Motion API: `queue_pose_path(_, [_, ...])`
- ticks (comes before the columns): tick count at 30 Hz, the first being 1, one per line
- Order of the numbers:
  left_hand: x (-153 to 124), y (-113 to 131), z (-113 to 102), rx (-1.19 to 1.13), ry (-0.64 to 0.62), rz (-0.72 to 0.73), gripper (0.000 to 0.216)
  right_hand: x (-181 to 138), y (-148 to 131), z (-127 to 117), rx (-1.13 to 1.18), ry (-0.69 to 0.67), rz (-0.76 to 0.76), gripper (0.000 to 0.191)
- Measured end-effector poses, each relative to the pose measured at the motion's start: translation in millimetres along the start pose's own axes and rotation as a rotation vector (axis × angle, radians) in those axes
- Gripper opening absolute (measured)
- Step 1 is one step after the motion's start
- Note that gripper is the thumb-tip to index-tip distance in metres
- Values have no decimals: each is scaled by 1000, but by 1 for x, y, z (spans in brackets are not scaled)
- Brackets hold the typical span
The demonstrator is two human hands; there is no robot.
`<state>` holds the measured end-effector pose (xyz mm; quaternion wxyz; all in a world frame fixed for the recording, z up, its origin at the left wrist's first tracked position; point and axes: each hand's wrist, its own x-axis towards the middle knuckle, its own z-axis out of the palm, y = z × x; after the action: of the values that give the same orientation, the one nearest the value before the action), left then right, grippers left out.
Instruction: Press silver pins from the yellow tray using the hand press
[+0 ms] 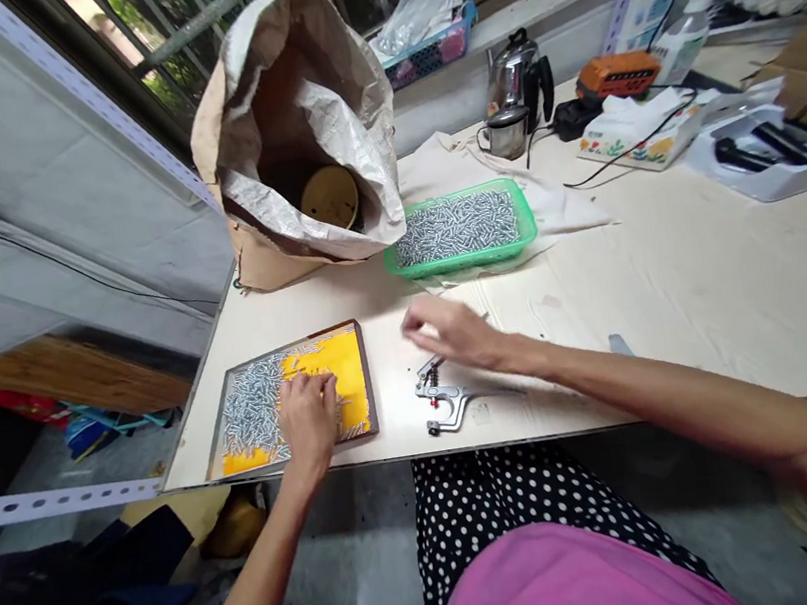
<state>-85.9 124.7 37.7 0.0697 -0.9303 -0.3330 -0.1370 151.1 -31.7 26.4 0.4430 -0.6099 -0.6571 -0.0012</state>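
Note:
My left hand [308,420] reaches into a shallow tray [367,374] with a dark rim and a yellow bottom. Its fingers are bent and closed down among small silvery metal pins [254,411], heaped mostly on the tray's left side; what lies between the fingertips is hidden. My right hand [453,330], a little blurred, hovers over the table with fingers curled together; anything in them is too small to make out. Just below it, a pair of metal snap pliers [449,402] lies on the table, its handles partly behind the hand.
A green plastic basket [524,224] full of similar metal pins stands behind my right hand. Left of it is a large open paper sack [250,244]. Farther back are a steel kettle [512,74], a metal cup [506,133], a tissue box [640,134] and a white bin [770,167].

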Motion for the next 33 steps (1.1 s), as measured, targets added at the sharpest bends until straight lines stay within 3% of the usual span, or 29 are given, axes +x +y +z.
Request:
queue_pose_path(4, [29, -20, 19, 136, -243, -142, 40, 31, 26, -54, -349, 259, 192, 16])
queue_pose_path(6, [34, -22, 27, 169, -291, -136, 42, 32, 30, -72, -483, 276, 238, 28])
queue_pose_path(8, [38, -27, 34, 181, -316, -98, 42, 20, 24, -76, -473, 183, 255, 27])
queue_pose_path(12, [49, -34, 42, 188, -312, -2, 41, -34, -6, -51, -213, -202, 275, 12])
queue_pose_path(16, [49, -14, 23, 13, -255, 31, 35, -83, -40, -29, -167, -451, 325, 14])
queue_pose_path(18, [40, 9, 10, -227, -292, -28, 32, -94, -48, -24, -191, -481, 350, 12])
queue_pose_path(20, [25, 36, 1, -490, -406, -110, 31, -99, -47, -17, -234, -486, 377, 13])
queue_pose_path(24, [-6, 77, 3, -852, -628, -277, 36, -104, -35, 1, -321, -457, 416, 16])
queue_pose_path(29, [-22, 87, 22, -1021, -718, -411, 39, -112, -31, 10, -396, -416, 341, 19])
queue_pose_path(33, [-22, 88, 23, -1069, -806, -479, 43, -116, -31, 11, -383, -390, 320, 20])
